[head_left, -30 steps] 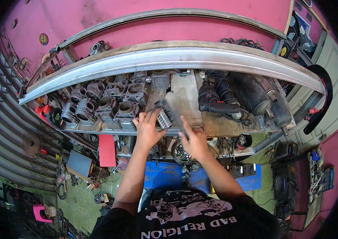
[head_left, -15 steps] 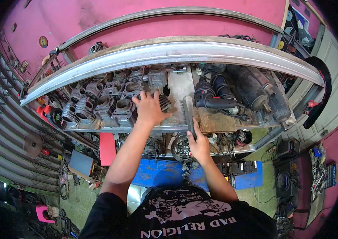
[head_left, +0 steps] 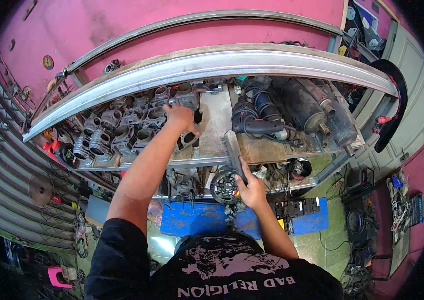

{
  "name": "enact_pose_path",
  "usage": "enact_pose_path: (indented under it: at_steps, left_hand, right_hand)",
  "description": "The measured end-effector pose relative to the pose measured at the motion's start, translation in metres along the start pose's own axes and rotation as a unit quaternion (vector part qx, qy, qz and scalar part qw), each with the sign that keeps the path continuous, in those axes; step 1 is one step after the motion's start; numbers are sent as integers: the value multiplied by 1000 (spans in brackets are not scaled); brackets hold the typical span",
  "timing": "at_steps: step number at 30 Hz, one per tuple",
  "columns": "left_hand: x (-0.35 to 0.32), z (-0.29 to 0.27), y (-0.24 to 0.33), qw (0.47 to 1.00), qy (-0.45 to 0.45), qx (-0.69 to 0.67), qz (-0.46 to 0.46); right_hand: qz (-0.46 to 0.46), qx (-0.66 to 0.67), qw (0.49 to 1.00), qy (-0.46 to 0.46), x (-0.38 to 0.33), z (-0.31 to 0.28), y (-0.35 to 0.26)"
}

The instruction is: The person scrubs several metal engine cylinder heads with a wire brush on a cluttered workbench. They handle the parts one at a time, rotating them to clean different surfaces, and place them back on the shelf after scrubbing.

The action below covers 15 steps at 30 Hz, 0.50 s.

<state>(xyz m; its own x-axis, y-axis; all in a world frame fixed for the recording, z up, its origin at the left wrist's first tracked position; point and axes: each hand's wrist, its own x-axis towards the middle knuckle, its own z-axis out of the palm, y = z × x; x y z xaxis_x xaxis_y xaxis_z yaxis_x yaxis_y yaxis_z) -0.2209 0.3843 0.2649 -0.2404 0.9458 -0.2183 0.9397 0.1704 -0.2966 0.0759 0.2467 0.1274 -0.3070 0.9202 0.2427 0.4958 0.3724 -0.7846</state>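
Observation:
My left hand (head_left: 181, 120) grips an engine cylinder block (head_left: 187, 140) from above, at the right end of the rows of blocks on the shelf; the palm hides much of it. My right hand (head_left: 252, 188) is wrapped round the handle of a long, grey-backed brush (head_left: 233, 147), which points up and away over the shelf's front edge. Next to the left hand stand several used metal cylinder blocks (head_left: 145, 134), bores facing up. A bare pale board (head_left: 214, 122) lies between the blocks and the tools on the right.
A power drill (head_left: 252, 122) and dark exhaust mufflers (head_left: 308, 112) lie on the shelf's right side. A metal beam (head_left: 222, 62) crosses above the shelf. Below are a round metal part (head_left: 223, 186), a lower shelf with loose parts and a blue board (head_left: 192, 216).
My left hand has moved slightly left with the finned cylinder block, turning it and bringing it beside the others. The brush in my right hand has shifted slightly towards me. The view has shifted.

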Motion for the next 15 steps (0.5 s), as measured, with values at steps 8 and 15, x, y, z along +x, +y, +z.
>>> enact_pose_path:
  at_steps: [8,15]
  left_hand:
    - [-64,18,-13,954,253,-88,134]
    - [-112,69,-30,885,399,-220,94]
  right_hand:
    - [-54,36,997,44,-2,-3,-5]
    - [-123,36,991,40,9,14,-43]
